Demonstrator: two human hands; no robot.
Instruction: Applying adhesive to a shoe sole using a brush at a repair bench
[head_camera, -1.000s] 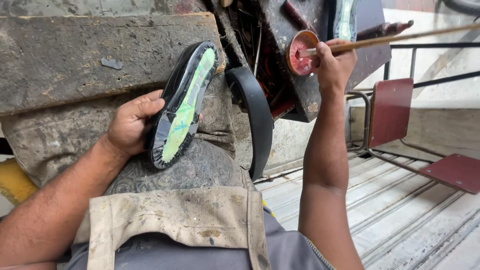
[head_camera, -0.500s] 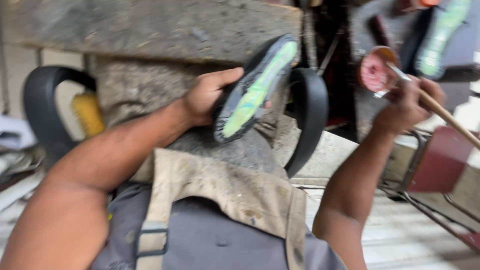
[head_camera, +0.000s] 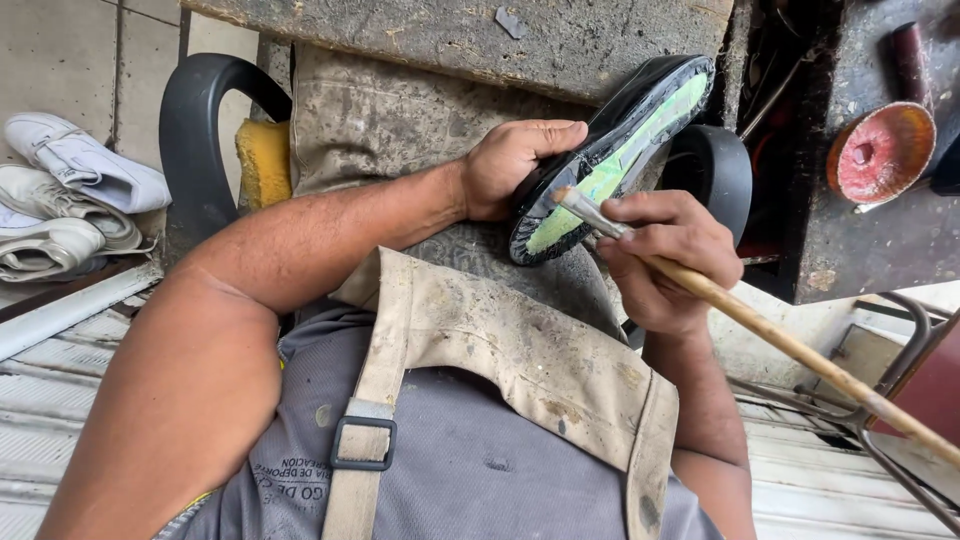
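Note:
My left hand (head_camera: 512, 165) grips a shoe (head_camera: 612, 150) by its side, sole turned up; the sole is black at the rim and green in the middle. My right hand (head_camera: 662, 258) holds a brush with a long wooden handle (head_camera: 800, 350). The bristle tip touches the green part of the sole near its lower end. The shoe is held over my lap, above a stained canvas apron (head_camera: 510, 350).
A round red tin of glue (head_camera: 880, 150) sits on a dirty bench at the upper right. White sneakers (head_camera: 70, 195) lie on the floor at left. A black chair armrest (head_camera: 200, 130) curves beside a yellow sponge (head_camera: 262, 160). A metal frame (head_camera: 890, 420) stands at lower right.
My right hand has left the red tin and brought the brush down onto the sole. The view has swung left and down; my left hand still holds the shoe.

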